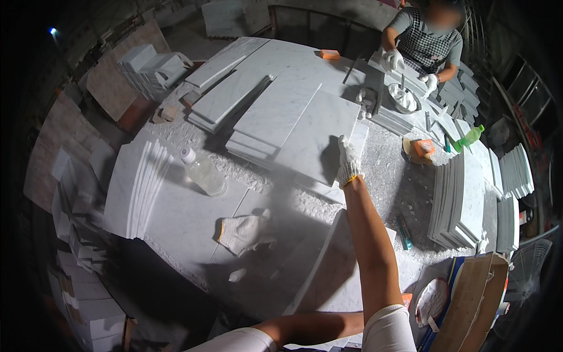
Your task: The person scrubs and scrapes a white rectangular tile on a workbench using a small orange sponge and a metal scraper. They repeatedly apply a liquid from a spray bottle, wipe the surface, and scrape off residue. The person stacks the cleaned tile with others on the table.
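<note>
My right hand (pixel 349 161), in a white knit glove with a yellow cuff, grips the right edge of a grey-white marble slab (pixel 316 138). That slab lies on a stack, beside another pale slab (pixel 275 114). Beneath my right arm, my left forearm (pixel 311 328) crosses toward the right, and its hand is hidden. Close to my right forearm a large white slab (pixel 334 270) rests at a slant near the front. An empty knit glove (pixel 245 233) lies on the table to the left of it.
A clear bottle (pixel 202 173) stands left, beside upright slabs (pixel 138 188). Right are stacked slabs (pixel 460 199), a green bottle (pixel 469 138) and a cardboard box (pixel 475 299). Across the table, a gloved co-worker (pixel 419 56) works by a bowl of white paste (pixel 403 98).
</note>
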A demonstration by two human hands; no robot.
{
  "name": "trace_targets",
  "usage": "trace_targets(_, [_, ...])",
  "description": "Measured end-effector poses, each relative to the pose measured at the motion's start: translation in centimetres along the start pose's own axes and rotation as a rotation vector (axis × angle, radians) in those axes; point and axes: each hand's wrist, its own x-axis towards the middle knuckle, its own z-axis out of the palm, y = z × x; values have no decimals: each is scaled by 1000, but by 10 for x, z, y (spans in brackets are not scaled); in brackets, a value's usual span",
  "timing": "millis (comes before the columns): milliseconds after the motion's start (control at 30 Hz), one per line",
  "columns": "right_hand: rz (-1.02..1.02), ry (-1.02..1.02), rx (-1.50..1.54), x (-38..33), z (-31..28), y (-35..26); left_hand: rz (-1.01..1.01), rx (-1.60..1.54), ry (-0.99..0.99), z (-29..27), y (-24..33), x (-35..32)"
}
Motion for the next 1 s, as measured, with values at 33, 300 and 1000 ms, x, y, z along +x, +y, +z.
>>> trace_targets(33, [124,49,99,-2,0,0,0,2,0,0,0,0])
trace_targets(300, [164,-27,366,9,6,19,-9,12,-13,2,-2,1])
trace_targets(1000, [235,42,364,8,9,5,-62,74,-39,0,-6,10])
